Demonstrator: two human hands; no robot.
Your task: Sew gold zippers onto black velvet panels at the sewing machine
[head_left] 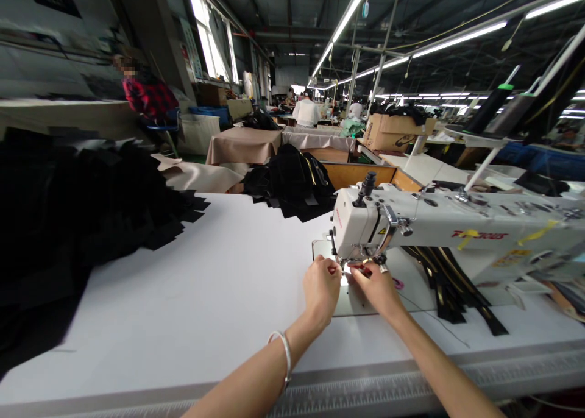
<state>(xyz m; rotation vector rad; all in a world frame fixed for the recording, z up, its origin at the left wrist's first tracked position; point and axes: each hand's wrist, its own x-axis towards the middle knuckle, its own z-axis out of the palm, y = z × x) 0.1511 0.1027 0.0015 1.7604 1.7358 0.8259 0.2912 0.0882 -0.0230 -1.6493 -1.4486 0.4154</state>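
Observation:
A white industrial sewing machine (pixel 434 223) stands at the right of the table. Both hands meet at its needle area, just under the head. My left hand (pixel 322 287) is closed in a pinch at the left of the needle, a bangle around that wrist. From the right, my right hand (pixel 375 289) reaches in with fingers bent and pinched close to the presser foot. Whatever lies between the fingertips of either hand is too small or hidden to name. Black zipper strips (pixel 450 284) with gold teeth hang under the machine arm, to the right of my right hand.
A large heap of black fabric pieces (pixel 91 198) covers the table's left side. More black pieces with gold zippers (pixel 292 180) lie behind the white tabletop (pixel 205 296). Thread cones (pixel 487 110) stand at the right. A person in a checked shirt (pixel 148 98) sits far left.

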